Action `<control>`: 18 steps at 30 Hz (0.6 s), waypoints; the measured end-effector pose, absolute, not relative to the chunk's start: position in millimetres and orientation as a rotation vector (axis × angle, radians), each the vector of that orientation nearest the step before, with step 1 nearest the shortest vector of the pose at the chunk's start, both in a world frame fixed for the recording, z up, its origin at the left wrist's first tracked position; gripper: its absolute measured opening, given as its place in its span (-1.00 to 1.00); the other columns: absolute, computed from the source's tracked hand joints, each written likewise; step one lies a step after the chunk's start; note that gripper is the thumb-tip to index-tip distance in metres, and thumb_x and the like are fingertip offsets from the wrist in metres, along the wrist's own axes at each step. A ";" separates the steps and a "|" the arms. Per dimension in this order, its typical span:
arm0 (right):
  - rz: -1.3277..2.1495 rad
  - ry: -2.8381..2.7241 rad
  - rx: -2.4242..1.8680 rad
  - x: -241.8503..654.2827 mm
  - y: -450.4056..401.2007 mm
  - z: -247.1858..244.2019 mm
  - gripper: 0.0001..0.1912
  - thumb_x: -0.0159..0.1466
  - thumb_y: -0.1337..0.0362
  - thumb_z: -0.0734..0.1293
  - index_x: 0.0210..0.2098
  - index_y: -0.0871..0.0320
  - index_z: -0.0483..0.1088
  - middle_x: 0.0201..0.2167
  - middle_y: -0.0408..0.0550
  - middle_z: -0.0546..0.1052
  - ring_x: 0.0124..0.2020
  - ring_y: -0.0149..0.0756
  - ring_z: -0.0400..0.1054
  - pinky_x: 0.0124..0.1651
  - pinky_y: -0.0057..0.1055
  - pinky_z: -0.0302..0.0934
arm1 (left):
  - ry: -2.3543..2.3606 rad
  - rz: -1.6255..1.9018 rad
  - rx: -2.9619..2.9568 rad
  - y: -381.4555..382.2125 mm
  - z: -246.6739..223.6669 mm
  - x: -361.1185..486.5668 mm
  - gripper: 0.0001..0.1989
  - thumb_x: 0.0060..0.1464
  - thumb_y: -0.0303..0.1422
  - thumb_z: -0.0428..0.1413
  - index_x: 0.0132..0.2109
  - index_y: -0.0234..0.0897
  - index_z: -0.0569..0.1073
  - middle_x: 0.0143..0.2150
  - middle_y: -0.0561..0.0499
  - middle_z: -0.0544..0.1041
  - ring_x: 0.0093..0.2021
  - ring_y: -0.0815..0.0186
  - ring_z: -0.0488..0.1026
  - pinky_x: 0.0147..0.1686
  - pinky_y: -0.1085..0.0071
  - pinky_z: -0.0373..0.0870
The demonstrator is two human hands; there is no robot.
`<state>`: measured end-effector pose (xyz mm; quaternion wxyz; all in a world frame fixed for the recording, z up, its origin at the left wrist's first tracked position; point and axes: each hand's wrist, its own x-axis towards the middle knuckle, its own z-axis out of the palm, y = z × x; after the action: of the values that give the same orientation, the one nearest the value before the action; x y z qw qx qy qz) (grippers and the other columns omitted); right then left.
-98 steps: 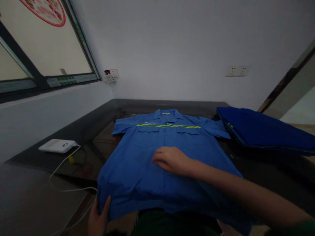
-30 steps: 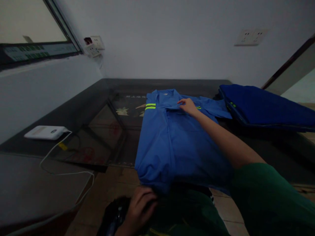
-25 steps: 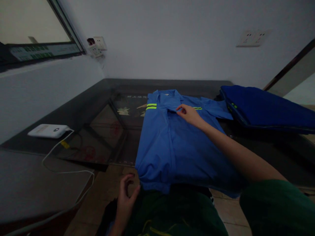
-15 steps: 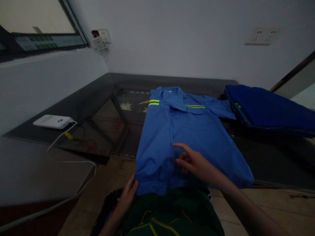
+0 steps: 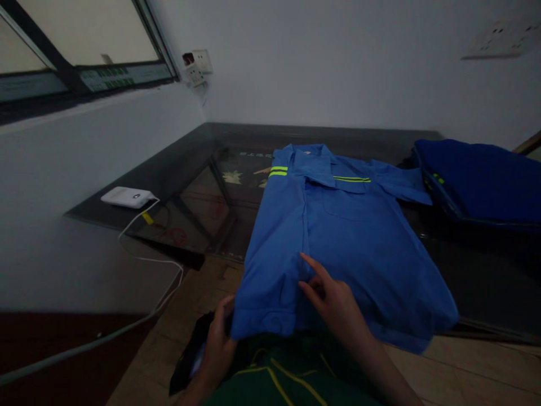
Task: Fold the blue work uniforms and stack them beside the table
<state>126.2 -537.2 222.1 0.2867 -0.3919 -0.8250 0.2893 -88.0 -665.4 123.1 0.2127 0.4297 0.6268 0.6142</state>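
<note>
A blue jacket (image 5: 355, 242) with yellow-green stripes lies on the dark glass-topped table (image 5: 169, 163), its left front folded inward and its hem hanging over the near edge. My left hand (image 5: 220, 332) grips the hem's lower left corner, with some fingers hidden behind the cloth. Over the jacket's lower middle, beside the front opening edge, is my right hand (image 5: 327, 287). Its index finger is stretched out and the thumb stands apart, with nothing between them.
Dark blue folded clothes (image 5: 490, 180) are stacked at the table's right. A white device (image 5: 127, 197) with a white cable lies at the left. Wall sockets (image 5: 202, 61) are in the back corner, below a window's right end. Beneath the table is a tiled floor (image 5: 465, 366).
The view has shifted left, so the table and jacket appear further right. My left hand has lifted the hem corner a little. My right hand's thumb and index finger are spread slightly wider.
</note>
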 end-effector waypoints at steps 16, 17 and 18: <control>1.077 -1.993 -0.948 121.6 -553.7 197.1 -0.61 0.14 0.25 0.34 -0.02 0.05 0.39 -0.33 -0.08 0.49 -0.35 -0.24 0.39 -0.29 -0.33 0.34 | 1.621 1.293 1.555 -685.8 118.5 -97.4 -0.55 -0.06 -0.10 0.23 -0.02 -0.15 0.55 0.17 -0.20 0.39 0.17 -0.03 0.33 0.12 0.13 0.29; 1.071 -1.992 -0.938 122.0 -554.3 196.0 -0.66 0.15 0.26 0.33 -0.06 0.06 0.40 -0.30 -0.07 0.50 -0.32 -0.23 0.39 -0.25 -0.31 0.34 | 1.574 1.283 1.512 -684.7 118.6 -99.5 -0.46 -0.10 -0.08 0.26 0.05 -0.16 0.50 0.20 -0.22 0.36 0.21 -0.05 0.29 0.16 0.11 0.25; 1.065 -1.996 -0.922 122.6 -555.0 194.8 -0.70 0.16 0.27 0.31 -0.09 0.06 0.41 -0.26 -0.05 0.51 -0.28 -0.22 0.40 -0.21 -0.29 0.33 | 1.534 1.333 1.428 -681.5 118.8 -100.5 -0.37 -0.10 -0.05 0.26 0.11 -0.17 0.44 0.22 -0.23 0.33 0.23 -0.04 0.26 0.18 0.09 0.23</control>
<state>122.6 -555.0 194.8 0.3419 -0.3547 -0.7677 0.4097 -100.5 -681.5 118.8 0.3228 0.5442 0.5845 0.5079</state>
